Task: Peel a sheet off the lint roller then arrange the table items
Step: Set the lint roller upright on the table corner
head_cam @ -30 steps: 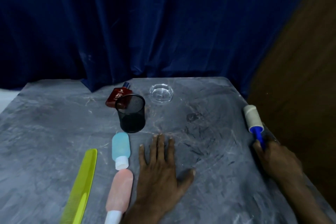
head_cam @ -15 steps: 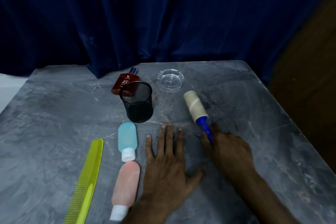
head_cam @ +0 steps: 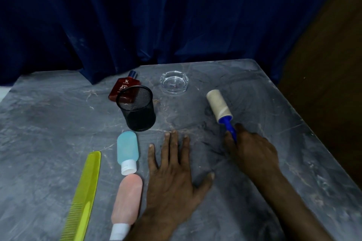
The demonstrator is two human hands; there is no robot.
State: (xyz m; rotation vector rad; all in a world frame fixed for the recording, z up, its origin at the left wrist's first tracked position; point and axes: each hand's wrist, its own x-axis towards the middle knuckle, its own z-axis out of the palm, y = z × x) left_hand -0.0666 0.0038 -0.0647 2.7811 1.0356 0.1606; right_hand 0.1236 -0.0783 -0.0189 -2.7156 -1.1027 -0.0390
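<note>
A person's right hand (head_cam: 252, 152) grips the blue handle of a lint roller (head_cam: 220, 108) over a grey marble-patterned table (head_cam: 49, 115), fingers closed around the handle so that the pale paper roll points away toward the far edge, near a clear glass ashtray (head_cam: 174, 82). The left hand (head_cam: 172, 178) lies flat on the table, palm down, fingers spread and holding nothing. To its left, a blue travel bottle (head_cam: 127, 151) and a pink tube (head_cam: 127, 199) lie nearly end to end, with a yellow-green comb (head_cam: 84, 195) beside them; farther back, a black mesh cup (head_cam: 137, 108) stands upright in front of a red perfume bottle (head_cam: 123, 89) lying flat. No sheet appears peeled from the roll yet, and it cannot be told whether the roll rests on the table or hangs just above it. The risks ahead look modest but real: a sheet's edge may be hard to find, and a hasty pull could tear it partway or let the sticky side fold onto itself or cling to the fingers. A reach across the table could also knock over the light mesh cup or nudge the ashtray toward the edge.
</note>
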